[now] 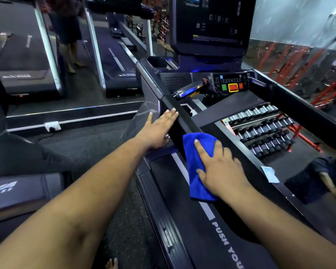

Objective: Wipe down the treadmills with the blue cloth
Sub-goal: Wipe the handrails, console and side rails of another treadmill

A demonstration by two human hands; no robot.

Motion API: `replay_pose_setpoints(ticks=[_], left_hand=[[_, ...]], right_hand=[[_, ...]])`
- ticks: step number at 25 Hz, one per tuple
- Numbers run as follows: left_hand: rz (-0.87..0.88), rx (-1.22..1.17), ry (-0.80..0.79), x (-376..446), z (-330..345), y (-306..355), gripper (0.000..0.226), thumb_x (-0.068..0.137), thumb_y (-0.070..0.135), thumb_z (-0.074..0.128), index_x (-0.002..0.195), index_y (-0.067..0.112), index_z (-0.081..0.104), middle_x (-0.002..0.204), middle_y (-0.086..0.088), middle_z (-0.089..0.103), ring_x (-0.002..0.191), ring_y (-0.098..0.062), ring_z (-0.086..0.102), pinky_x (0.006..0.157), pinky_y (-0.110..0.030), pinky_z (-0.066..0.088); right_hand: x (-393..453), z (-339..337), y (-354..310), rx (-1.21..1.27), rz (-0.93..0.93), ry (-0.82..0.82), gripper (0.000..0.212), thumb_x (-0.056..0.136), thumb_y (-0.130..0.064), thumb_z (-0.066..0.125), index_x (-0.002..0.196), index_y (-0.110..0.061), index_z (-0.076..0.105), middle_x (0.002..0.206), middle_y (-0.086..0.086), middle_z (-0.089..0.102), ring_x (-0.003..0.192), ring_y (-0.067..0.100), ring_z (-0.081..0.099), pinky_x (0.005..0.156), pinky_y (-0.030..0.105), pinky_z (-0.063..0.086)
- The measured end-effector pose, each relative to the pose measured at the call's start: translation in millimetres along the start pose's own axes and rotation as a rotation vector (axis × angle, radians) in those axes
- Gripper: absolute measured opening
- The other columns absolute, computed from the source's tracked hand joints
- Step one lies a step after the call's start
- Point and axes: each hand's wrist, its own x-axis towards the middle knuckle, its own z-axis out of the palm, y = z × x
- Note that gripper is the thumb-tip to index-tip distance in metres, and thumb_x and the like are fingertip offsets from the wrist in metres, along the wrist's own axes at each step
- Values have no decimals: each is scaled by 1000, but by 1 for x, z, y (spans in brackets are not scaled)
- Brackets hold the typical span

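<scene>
A black treadmill fills the middle and right of the head view, its left handrail (175, 115) running diagonally from the console (211, 26) toward me. My right hand (219, 167) presses the blue cloth (195, 171) flat against the lower part of that rail, fingers spread and fairly straight over the cloth. My left hand (157, 129) rests open on the outer side of the same rail, fingers straight and pointing up along it. Part of the cloth hangs below my right palm over the belt (211, 239).
A control panel (231, 83) with green and red buttons sits below the console, with a cup holder (157, 62) to its left. A mirror ahead reflects dumbbell racks (264, 133) and other treadmills (23, 61). A neighbouring treadmill deck (17, 191) lies at the left.
</scene>
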Motion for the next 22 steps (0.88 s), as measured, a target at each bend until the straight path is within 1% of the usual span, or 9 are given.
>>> replay_pose_setpoints(ticks=[3,5,7,9,12,15,17,19,22], left_hand=[[16,5,29,18,-8,-23,95,85,16,61,159,20,0,167,3,-6,153,-12,-1,119,-62,0],[-5,-32,35,25,-14,-40,93,87,17,59,159,20,1,167,3,-5,153,-12,0,119,-63,0],[-19,-25,27,28,-14,-52,93,88,18,58,159,20,-1,167,4,-6,153,-11,-2,120,-62,1],[-6,-9,4,29,-11,-69,94,88,22,60,158,20,-3,167,4,-7,153,-11,-2,120,-62,2],[9,3,-15,32,-3,-88,97,86,21,61,158,20,-5,167,3,-9,153,-11,-2,119,-63,0],[17,-16,-19,37,-2,-92,100,86,21,62,157,20,-8,166,5,-12,153,-10,-4,119,-62,-2],[11,-31,-3,37,0,-96,99,87,19,60,157,20,-9,166,6,-11,153,-10,-5,119,-62,-3],[-25,-89,18,37,-2,-100,97,87,17,57,157,19,-10,167,6,-10,153,-11,-5,119,-62,-1],[-28,-133,22,34,-5,-95,95,88,17,57,157,17,-8,167,5,-7,153,-12,-4,120,-62,1]], right_hand=[[81,0,-39,55,41,-7,86,93,-57,49,153,-39,-11,154,25,17,129,38,34,91,52,46],[122,-6,-59,0,52,-30,89,92,-59,51,153,-40,-11,157,26,13,134,41,31,92,55,47],[117,-6,-60,-92,36,-31,90,91,-61,51,153,-39,-11,160,25,5,141,42,23,93,54,46],[78,4,-55,-179,-5,-18,85,94,-57,48,155,-37,-8,162,23,-2,146,41,16,96,51,43],[45,15,-49,-266,-9,65,81,94,-52,49,157,-33,2,162,26,-1,146,44,17,100,58,38],[116,6,-75,-237,41,41,88,93,-59,49,155,-36,-8,161,26,-2,145,47,13,97,66,40],[170,0,-98,-231,16,33,88,93,-61,50,155,-38,-8,161,25,-4,145,47,11,91,67,44],[196,-1,-107,-272,17,9,81,96,-55,49,156,-38,-3,161,24,-7,145,48,9,89,66,45],[173,-2,-96,-357,-55,20,75,95,-55,47,156,-37,8,163,20,-10,147,43,9,92,51,44]])
